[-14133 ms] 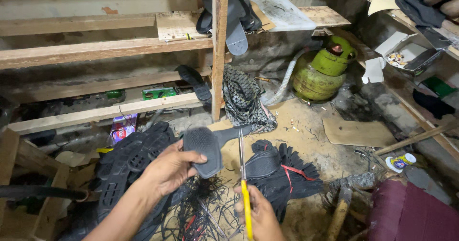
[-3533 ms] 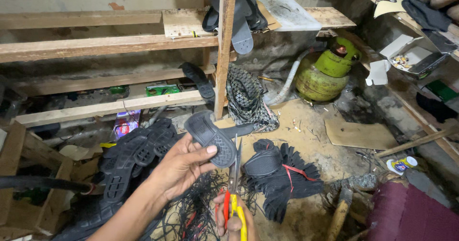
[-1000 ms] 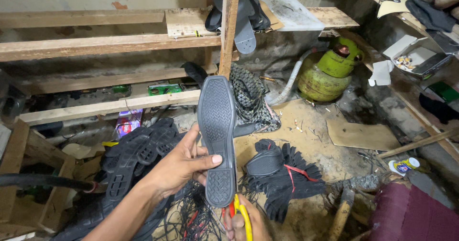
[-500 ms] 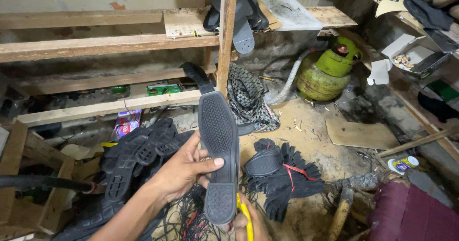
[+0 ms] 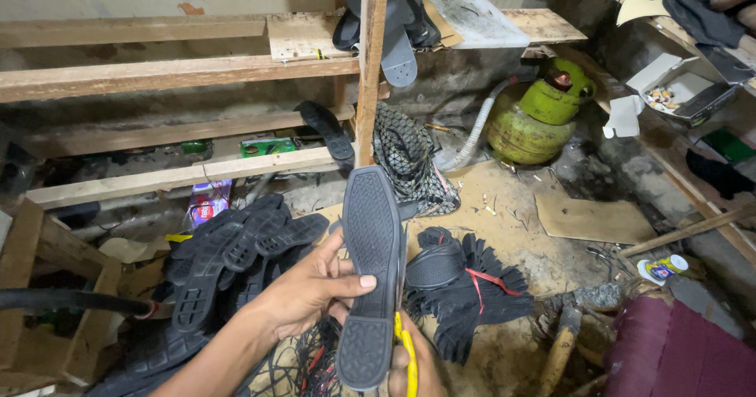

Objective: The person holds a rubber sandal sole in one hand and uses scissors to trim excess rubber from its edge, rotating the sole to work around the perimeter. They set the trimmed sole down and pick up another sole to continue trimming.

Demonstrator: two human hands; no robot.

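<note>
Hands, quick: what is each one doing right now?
Left hand: closed on the black shoe sole, tread facing the camera.
Right hand: closed around the yellow-handled scissors, low beside the sole.

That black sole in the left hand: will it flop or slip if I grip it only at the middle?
The black sole stands upright, held by the left hand at mid-length without visibly drooping, so it is probably fairly stiff. Its textured tread should resist slipping. It looks thin, so likely light; the right hand with the yellow-handled cutter could push it sideways.
</note>
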